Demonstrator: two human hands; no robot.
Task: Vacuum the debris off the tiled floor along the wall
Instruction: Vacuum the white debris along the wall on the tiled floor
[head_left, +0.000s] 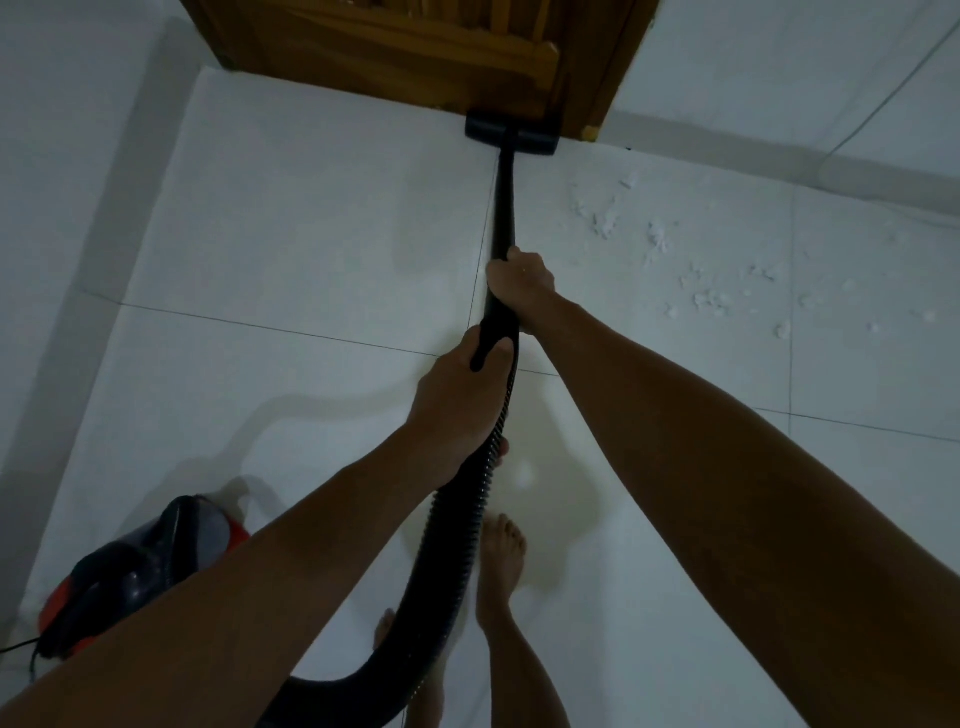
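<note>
From the head camera, both bare arms reach forward and down over a pale tiled floor (311, 218) with thin dark grout lines. The right hand (519, 278) is the farther one; its grip is wrapped tight round the black wand (505, 208) of a vacuum cleaner, about midway along the rigid tube. The left hand (457, 400) sits just behind it, its grip clamped on the handle end where the wand meets the ribbed black hose (447, 545), with the thumb lying over the top of the handle.

The wand runs straight ahead along a grout line to the flat black floor head (511, 134), which rests on the tiles, pressed up against the foot of a brown wooden door (395, 47) and its frame. The hose curves back between the arms, down past the person's bare feet (501, 551) and out of the bottom edge. The red and dark vacuum body (135, 577) stands on the floor at the lower left, near the left wall.

The debris (701, 260), a scatter of small white crumbs and flakes, lies on the tiles to the right of the wand, along the base of the right wall (779, 78). It is well apart from the floor head, which does not touch it.
</note>
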